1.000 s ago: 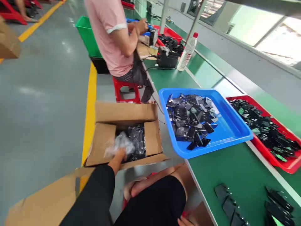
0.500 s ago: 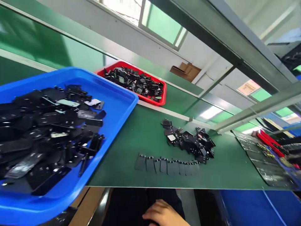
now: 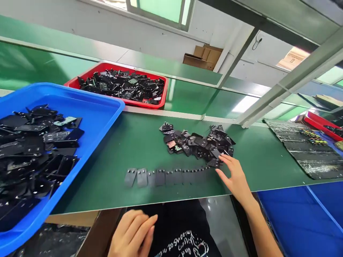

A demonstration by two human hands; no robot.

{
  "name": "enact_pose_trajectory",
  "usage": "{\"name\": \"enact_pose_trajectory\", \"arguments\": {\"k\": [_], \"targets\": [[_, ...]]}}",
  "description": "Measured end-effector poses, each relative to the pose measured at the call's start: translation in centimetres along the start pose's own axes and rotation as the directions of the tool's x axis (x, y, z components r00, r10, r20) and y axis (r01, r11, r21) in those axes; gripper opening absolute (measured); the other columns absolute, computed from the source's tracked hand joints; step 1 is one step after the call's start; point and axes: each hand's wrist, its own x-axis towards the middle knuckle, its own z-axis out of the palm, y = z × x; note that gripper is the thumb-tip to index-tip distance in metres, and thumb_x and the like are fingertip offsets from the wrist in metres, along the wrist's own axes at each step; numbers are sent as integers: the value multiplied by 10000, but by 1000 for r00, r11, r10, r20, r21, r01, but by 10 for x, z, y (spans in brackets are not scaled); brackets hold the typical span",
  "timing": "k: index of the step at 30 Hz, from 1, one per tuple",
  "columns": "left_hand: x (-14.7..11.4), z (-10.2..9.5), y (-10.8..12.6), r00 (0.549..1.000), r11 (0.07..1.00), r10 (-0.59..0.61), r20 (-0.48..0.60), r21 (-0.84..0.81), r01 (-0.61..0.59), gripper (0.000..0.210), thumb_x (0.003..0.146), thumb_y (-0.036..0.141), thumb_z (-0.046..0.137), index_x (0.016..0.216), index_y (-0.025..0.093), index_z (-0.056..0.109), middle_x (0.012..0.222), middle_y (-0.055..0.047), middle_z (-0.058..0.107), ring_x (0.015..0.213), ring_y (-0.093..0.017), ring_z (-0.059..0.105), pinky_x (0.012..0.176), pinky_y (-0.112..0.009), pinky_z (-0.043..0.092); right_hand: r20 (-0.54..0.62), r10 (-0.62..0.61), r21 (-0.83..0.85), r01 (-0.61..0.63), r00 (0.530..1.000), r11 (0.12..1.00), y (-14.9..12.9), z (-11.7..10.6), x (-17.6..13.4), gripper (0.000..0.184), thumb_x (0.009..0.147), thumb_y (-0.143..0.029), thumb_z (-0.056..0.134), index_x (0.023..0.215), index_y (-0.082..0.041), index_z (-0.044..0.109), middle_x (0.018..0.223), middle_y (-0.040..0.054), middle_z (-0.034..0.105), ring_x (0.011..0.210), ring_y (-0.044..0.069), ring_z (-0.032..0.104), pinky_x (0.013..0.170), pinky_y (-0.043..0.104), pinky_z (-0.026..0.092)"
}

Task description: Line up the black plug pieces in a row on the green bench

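My right hand (image 3: 233, 175) reaches over the table, thumb and fingers apart. Its fingertips touch or hover at the lower right edge of a loose pile of small flat black plates (image 3: 199, 141). In front of that pile runs a row of similar dark plates (image 3: 160, 177), laid side by side, with small shiny studs along their far ends. Below the table's front edge, above the lap, is my left hand (image 3: 131, 232). Its fingers are loosely bent, the thumb stands a little off them, and no object shows in it.
A blue tray (image 3: 103, 123) heaped with black parts stands at the left. Behind it a red tray (image 3: 165, 91) holds more black pieces. To the right lies a dark sheet (image 3: 297, 150) on the green table (image 3: 102, 178). A shelf post (image 3: 264, 96) rises from the back edge.
The camera has turned, so the trays and pile sit farther left. My right hand has risen from the lap to the pile, and my left hand has come into view.
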Motion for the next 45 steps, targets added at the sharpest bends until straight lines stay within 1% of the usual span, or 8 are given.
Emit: {"name": "enact_pose_trajectory", "arguments": {"k": [6, 10, 15, 19, 31, 35, 40, 45], "targets": [[105, 42, 16, 959, 970, 173, 225, 132, -206, 283, 878, 212, 511, 1128, 263, 633, 1114, -60, 666, 1118, -235, 575, 1004, -472, 476, 152, -77, -124, 96, 985, 988, 38, 24, 45, 301, 970, -263, 406, 1145, -193, 641, 1270, 123, 557, 1165, 259, 531, 997, 426, 483], [167, 76, -8, 865, 917, -70, 497, 373, -140, 655, 823, 481, 593, 1417, 256, 432, 1553, -107, 256, 1425, -416, 197, 1036, -729, 275, 150, -122, -117, 140, 981, 983, 54, 19, 64, 340, 931, -313, 517, 1246, -206, 588, 1311, 111, 539, 1189, 289, 503, 1030, 469, 435], [213, 98, -34, 746, 915, -273, 607, 402, 8, 1012, 701, 654, 642, 1517, 273, 180, 1598, -71, 22, 1455, -414, 31, 1047, -719, 245, 131, -71, -165, 92, 989, 982, 86, 14, 62, 879, 778, -543, 696, 1464, -154, 309, 1525, 173, 263, 1403, 377, 224, 1091, 560, 329], [227, 117, -33, 774, 933, -245, 585, 360, 23, 1040, 649, 658, 676, 1506, 275, 230, 1595, -72, 96, 1456, -404, 62, 1077, -659, 267, 176, -45, -123, 67, 983, 990, 95, 33, 77, 913, 780, -587, 672, 1486, -173, 267, 1563, 160, 166, 1433, 384, 135, 1090, 577, 320], [265, 156, -52, 843, 929, -181, 506, 370, -23, 849, 721, 562, 658, 1437, 204, 373, 1523, -101, 332, 1432, -374, 210, 1076, -603, 339, 127, -73, -111, 87, 989, 990, 97, 68, 146, 758, 834, -589, 602, 1447, -206, 375, 1526, 128, 298, 1395, 355, 268, 1070, 593, 324], [267, 143, -49, 861, 930, -134, 490, 363, -62, 752, 791, 468, 636, 1430, 172, 371, 1522, -113, 328, 1427, -342, 227, 1128, -550, 292, 42, -104, -107, 108, 994, 988, 91, 56, 139, 593, 911, -491, 530, 1394, -159, 438, 1489, 154, 358, 1387, 336, 285, 1098, 587, 278], [236, 111, -39, 813, 895, 54, 580, 333, -297, 338, 909, 273, 490, 1226, 181, 562, 1258, -93, 572, 1203, -270, 490, 979, -433, 462, 122, -429, -73, 439, 895, 896, 53, 44, 101, 373, 936, -336, 531, 1269, -172, 561, 1355, 109, 531, 1232, 283, 474, 1024, 462, 416], [208, 97, -43, 782, 835, 101, 615, 375, -403, 338, 931, 213, 441, 1245, 180, 561, 1282, -90, 564, 1232, -277, 469, 1005, -435, 455, 168, -400, -174, 426, 901, 888, 52, 49, 75, 311, 927, -246, 529, 1206, -134, 605, 1313, 141, 557, 1122, 295, 548, 930, 459, 491]]}}
